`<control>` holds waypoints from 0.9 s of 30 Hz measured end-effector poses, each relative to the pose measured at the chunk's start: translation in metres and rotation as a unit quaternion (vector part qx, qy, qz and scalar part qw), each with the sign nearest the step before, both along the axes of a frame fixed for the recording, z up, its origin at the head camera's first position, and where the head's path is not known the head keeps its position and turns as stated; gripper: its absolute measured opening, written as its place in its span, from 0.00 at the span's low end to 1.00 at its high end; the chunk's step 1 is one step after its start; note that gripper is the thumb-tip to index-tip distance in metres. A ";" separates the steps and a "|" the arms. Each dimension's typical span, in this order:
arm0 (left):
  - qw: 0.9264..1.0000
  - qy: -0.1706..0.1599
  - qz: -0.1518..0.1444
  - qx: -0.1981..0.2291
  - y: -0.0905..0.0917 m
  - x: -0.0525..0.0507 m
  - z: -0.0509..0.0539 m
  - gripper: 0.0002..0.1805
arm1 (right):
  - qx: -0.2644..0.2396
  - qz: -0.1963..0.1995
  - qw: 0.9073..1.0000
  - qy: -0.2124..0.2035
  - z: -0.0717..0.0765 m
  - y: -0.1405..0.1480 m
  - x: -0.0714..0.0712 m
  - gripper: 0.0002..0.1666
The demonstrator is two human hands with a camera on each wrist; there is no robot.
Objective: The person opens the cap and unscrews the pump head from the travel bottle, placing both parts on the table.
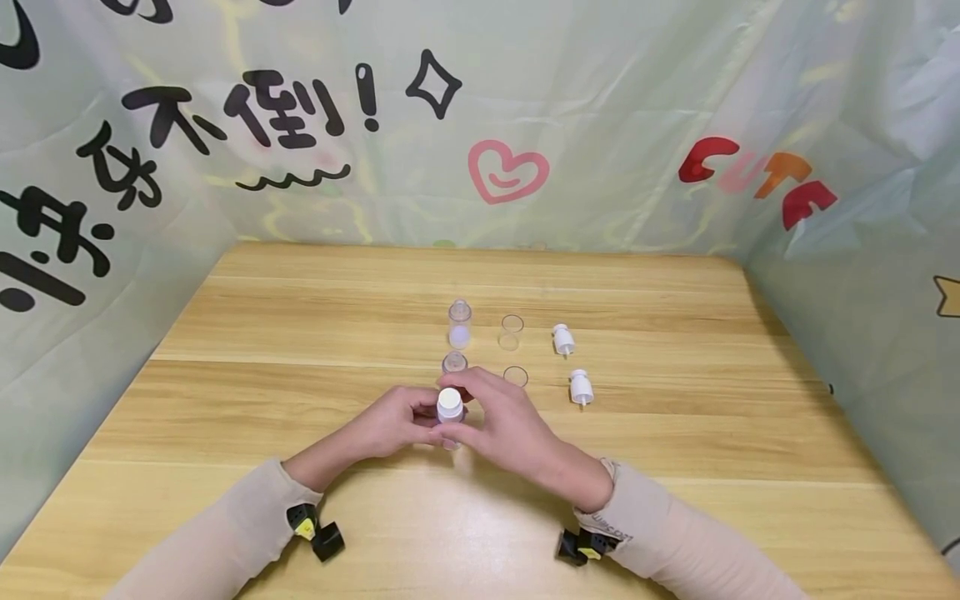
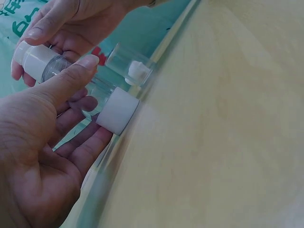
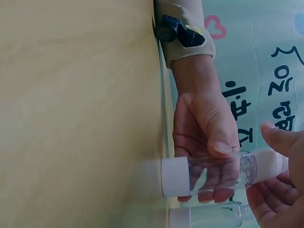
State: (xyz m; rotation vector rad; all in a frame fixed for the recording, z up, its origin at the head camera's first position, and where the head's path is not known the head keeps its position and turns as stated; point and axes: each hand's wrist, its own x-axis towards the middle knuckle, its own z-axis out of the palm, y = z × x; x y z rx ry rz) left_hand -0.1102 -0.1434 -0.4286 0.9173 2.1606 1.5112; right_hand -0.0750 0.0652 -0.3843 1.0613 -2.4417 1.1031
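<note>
A clear spray-type bottle with a white base stands upright between both hands. My left hand holds its clear body, thumb on one side and fingers on the other. A white pump top sits on the bottle's neck. Around this top curl the fingers of my right hand, with the thumb looking slightly apart from it. Whether the threads are fully seated cannot be seen. Just beyond the hands is a second clear bottle, partly hidden.
Farther back stands another open clear bottle. To its right are two clear cylindrical covers, a far one and a near one, partly hidden by my right hand. Two white pump tops, one far and one near, are further right.
</note>
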 end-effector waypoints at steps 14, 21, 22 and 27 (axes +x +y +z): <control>1.000 0.010 -0.005 -0.011 -0.001 -0.002 -0.003 0.17 | 0.009 0.002 0.999 -0.046 0.000 0.003 -0.003 0.26; 1.000 0.000 -0.008 -0.002 0.000 -0.002 -0.003 0.18 | -0.021 0.060 0.994 -0.093 0.002 0.009 -0.011 0.22; 1.000 -0.004 -0.007 -0.002 0.000 -0.002 -0.003 0.18 | -0.025 0.068 0.992 -0.105 0.003 0.010 -0.012 0.22; 1.000 -0.016 0.000 -0.009 0.000 -0.001 0.000 0.17 | -0.039 0.096 0.981 -0.161 0.004 0.013 -0.017 0.21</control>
